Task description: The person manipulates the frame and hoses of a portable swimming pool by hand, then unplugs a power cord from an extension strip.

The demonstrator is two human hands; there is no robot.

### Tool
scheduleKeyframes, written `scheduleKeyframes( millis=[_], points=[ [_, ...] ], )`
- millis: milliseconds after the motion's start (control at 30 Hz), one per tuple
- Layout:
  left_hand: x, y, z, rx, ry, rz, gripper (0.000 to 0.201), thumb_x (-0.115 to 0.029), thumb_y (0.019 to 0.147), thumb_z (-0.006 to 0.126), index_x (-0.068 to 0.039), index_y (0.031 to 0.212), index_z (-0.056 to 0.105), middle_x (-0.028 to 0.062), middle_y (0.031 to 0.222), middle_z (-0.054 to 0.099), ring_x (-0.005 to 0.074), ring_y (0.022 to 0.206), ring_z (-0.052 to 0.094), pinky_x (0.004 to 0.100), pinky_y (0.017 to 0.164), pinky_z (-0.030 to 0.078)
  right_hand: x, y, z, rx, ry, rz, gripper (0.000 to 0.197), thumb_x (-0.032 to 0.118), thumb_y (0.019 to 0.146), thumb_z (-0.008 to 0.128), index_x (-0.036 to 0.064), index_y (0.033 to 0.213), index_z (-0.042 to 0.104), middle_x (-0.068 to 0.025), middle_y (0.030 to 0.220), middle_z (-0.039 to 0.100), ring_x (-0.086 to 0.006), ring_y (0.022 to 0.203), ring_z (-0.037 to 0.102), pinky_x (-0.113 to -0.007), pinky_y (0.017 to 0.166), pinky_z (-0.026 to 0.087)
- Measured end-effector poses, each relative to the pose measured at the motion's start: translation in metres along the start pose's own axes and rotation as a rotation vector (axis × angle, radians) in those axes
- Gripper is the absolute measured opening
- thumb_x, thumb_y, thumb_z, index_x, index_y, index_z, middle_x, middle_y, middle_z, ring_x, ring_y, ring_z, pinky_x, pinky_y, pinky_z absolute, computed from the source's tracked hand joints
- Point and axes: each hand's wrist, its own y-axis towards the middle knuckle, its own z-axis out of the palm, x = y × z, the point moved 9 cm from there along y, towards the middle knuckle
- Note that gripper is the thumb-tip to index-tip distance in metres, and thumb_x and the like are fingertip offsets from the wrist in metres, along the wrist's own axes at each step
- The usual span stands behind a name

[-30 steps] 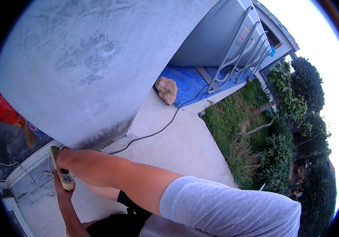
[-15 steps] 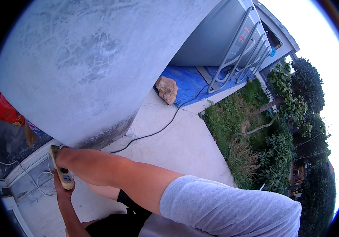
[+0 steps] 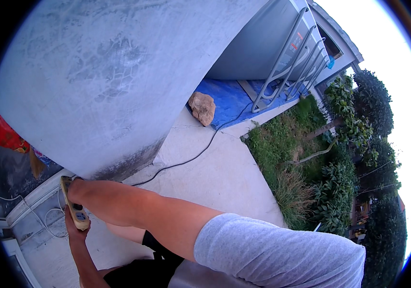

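A long, narrow cream power strip (image 3: 80, 220) with dark sockets is held slanting at the lower left. My left hand (image 3: 73, 227) is closed around its lower end from below. My right hand (image 3: 74, 191), at the end of a bare arm with a grey sleeve, is pressed against the upper part. Its fingers are bent and mostly hidden, and small dark pieces show beside them. Whether they grip the strip or a dark piece, I cannot tell. A white cord (image 3: 47, 219) loops just left of the strip.
A grey plastered wall (image 3: 100, 72) rises in front. A black cable (image 3: 186, 162) crosses the pale concrete toward a rock (image 3: 202, 108) on a blue tarp (image 3: 229, 98). Metal rails (image 3: 282, 57) stand beyond, with grass (image 3: 282, 144) and shrubs to the right. Red patterned fabric (image 3: 8, 135) is at far left.
Almost nothing differs. The power strip and my left hand have shifted very slightly; my right hand keeps its place on the strip.
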Motion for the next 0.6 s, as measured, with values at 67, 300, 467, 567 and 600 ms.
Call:
scheduleKeyframes(
  millis=[67, 300, 467, 567, 600],
  points=[
    [0.0002, 0.0017, -0.0013, 0.016, 0.005, -0.002, 0.047, -0.062, 0.079, 0.045, -0.018, 0.096, 0.048, 0.0007, 0.074, 0.051, 0.0183, 0.056, 0.053, 0.0298, 0.044, 0.043, 0.0007, -0.0004, -0.0003, -0.016, 0.002, 0.001, 0.034, 0.020, 0.072, 0.062, 0.0061, 0.103, 0.064, -0.0120, 0.102, 0.063, -0.0253, 0.096, 0.059, -0.036, 0.080, 0.045],
    [0.0005, 0.0048, 0.0022, 0.059, 0.022, -0.013, 0.047, -0.061, 0.079, 0.044, -0.018, 0.096, 0.048, 0.0009, 0.074, 0.052, 0.0186, 0.055, 0.052, 0.0300, 0.043, 0.043, -0.0013, 0.0024, 0.0003, -0.030, -0.027, -0.012, 0.028, 0.024, 0.075, 0.059, 0.0114, 0.100, 0.065, -0.0115, 0.104, 0.062, -0.0228, 0.098, 0.058, -0.035, 0.085, 0.043],
    [-0.0001, 0.0020, 0.0010, 0.019, 0.001, -0.001, 0.046, -0.061, 0.079, 0.045, -0.019, 0.096, 0.049, 0.0010, 0.075, 0.052, 0.0184, 0.057, 0.052, 0.0301, 0.045, 0.043, -0.0015, 0.0001, 0.0005, -0.035, -0.021, -0.002, 0.025, 0.025, 0.077, 0.057, 0.0139, 0.098, 0.066, -0.0112, 0.105, 0.061, -0.0216, 0.100, 0.058, -0.035, 0.088, 0.042],
    [0.0001, 0.0037, -0.0025, 0.021, 0.003, 0.001, 0.046, -0.061, 0.079, 0.045, -0.019, 0.096, 0.049, 0.0009, 0.075, 0.052, 0.0181, 0.060, 0.053, 0.0304, 0.047, 0.043, 0.0009, -0.0012, -0.0009, -0.061, -0.033, -0.035, 0.028, 0.022, 0.075, 0.059, 0.0098, 0.100, 0.065, -0.0106, 0.102, 0.063, -0.0223, 0.096, 0.059, -0.035, 0.083, 0.044],
    [-0.0001, 0.0038, -0.0009, 0.034, 0.013, 0.002, 0.046, -0.061, 0.078, 0.045, -0.019, 0.096, 0.049, 0.0007, 0.076, 0.052, 0.0178, 0.062, 0.053, 0.0306, 0.048, 0.043, 0.0031, -0.0014, -0.0027, -0.090, -0.049, -0.076, 0.032, 0.020, 0.073, 0.061, 0.0058, 0.101, 0.064, -0.0099, 0.100, 0.064, -0.0231, 0.093, 0.061, -0.036, 0.079, 0.046]
  ],
)
